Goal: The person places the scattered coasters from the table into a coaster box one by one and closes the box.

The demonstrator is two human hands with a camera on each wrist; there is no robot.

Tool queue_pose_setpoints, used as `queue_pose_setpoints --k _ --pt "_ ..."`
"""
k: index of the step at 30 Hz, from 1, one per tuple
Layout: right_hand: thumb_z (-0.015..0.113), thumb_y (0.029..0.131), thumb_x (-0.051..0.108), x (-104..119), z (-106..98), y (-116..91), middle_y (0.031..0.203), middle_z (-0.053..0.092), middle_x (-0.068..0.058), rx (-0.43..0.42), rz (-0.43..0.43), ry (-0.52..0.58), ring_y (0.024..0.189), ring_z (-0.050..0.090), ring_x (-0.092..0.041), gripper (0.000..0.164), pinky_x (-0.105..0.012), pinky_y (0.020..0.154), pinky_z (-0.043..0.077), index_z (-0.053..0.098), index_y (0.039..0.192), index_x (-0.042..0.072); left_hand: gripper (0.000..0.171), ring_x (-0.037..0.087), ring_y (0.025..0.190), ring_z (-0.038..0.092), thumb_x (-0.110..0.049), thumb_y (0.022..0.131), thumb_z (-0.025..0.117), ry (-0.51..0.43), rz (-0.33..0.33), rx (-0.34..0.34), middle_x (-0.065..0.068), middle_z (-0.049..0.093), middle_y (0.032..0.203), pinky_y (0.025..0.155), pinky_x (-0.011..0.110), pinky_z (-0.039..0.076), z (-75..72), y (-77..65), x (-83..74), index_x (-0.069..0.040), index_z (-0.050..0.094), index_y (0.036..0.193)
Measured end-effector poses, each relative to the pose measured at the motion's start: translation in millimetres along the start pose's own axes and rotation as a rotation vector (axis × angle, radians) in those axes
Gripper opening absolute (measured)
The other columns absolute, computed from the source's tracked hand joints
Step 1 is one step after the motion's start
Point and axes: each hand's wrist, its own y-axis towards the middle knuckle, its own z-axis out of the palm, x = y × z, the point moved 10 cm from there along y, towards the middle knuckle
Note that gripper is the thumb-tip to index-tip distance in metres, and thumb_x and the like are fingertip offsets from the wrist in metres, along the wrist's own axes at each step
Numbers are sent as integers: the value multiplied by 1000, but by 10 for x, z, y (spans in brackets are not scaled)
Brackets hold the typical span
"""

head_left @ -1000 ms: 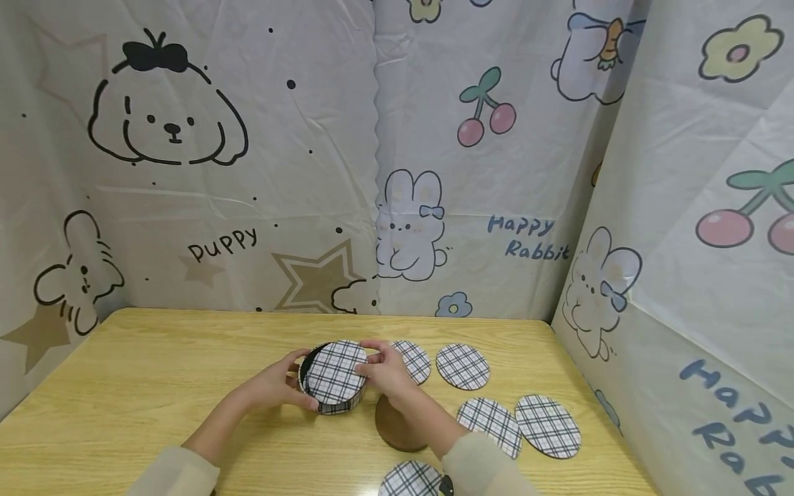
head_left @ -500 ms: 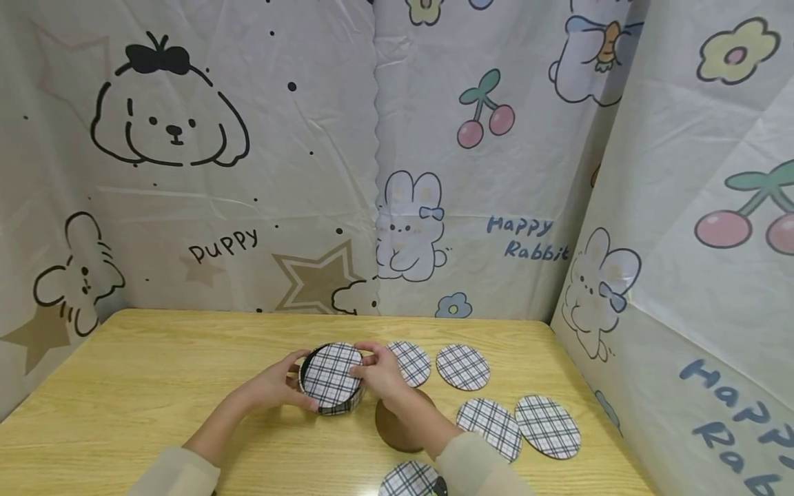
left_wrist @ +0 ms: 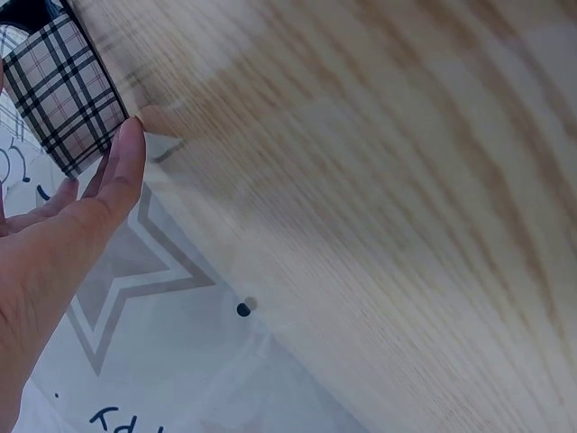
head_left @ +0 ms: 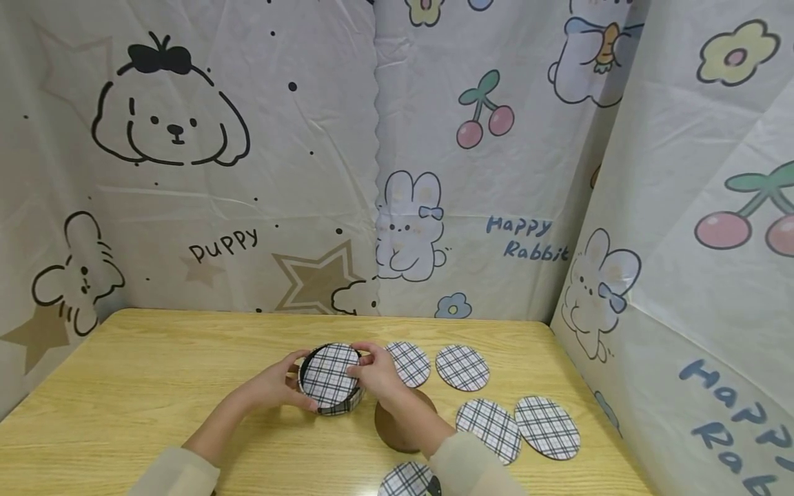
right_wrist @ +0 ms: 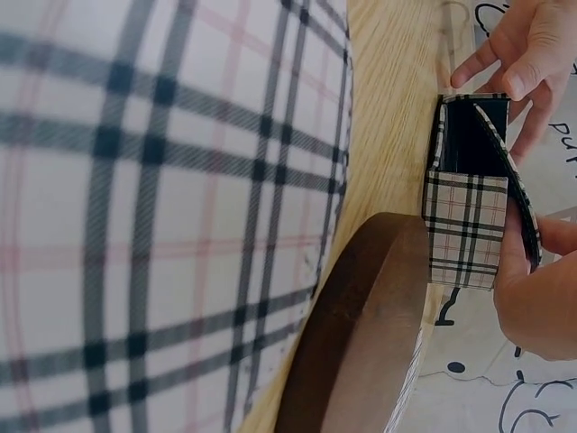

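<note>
My left hand (head_left: 280,383) grips the side of a round plaid coaster holder (head_left: 340,409) on the table, thumb at the front and fingers behind. The left wrist view shows the fingertips against the holder's plaid wall (left_wrist: 68,95). With thumb and fingers, my right hand (head_left: 380,373) pinches a round plaid coaster (head_left: 331,375) at its right edge. This coaster covers most of the holder's mouth, leaving a dark strip of the inside at the left. In the right wrist view the coaster (right_wrist: 501,149) tilts within the holder's dark-lined opening, its near end sticking out at the side.
A brown disc (head_left: 389,430) lies partly under my right forearm. Plaid coasters are spread to the right: two behind (head_left: 462,367), two farther right (head_left: 548,427), and one near the front edge (head_left: 403,480). Printed cloth (head_left: 310,207) hangs around the wooden table (head_left: 186,358).
My right hand has moved slightly left with the coaster, which now sits more squarely over the holder, narrowing the dark gap. My left hand and the holder have stayed in place.
</note>
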Motion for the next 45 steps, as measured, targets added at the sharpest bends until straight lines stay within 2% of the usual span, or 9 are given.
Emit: queue_pose_setpoints --k 14,22,32,37,45 --pt "66 81 -4 29 36 11 79 38 1 17 -4 -31 65 43 -10 45 -23 57 50 57 124 5 103 40 117 52 -22 69 84 -13 10 -1 31 39 136 93 49 47 3 7 19 -4 19 146" --pt "67 79 -2 62 52 36 74 41 1 24 -59 -188 61 46 -11 44 -24 55 51 60 122 4 103 38 115 53 -22 69 84 -8 5 -2 31 39 136 93 48 47 18 -12 18 -4 19 146" --pt "70 77 3 103 42 47 69 42 1 6 -113 -395 59 39 -11 44 -21 50 35 62 121 7 103 34 112 55 -24 69 84 -11 3 0 30 40 135 91 46 49 37 -7 43 -5 20 146" --pt "70 78 2 113 39 73 64 39 2 12 -145 -448 55 35 -10 44 -20 46 31 62 121 4 103 34 113 55 -26 69 83 -13 6 8 30 38 136 91 46 49 32 0 39 -5 19 147" --pt "71 77 2 186 35 92 64 42 1 2 -196 -503 59 38 -10 44 -20 48 32 62 120 0 103 38 116 53 -25 69 84 0 1 -9 30 38 136 93 49 47 1 -5 14 -6 19 147"
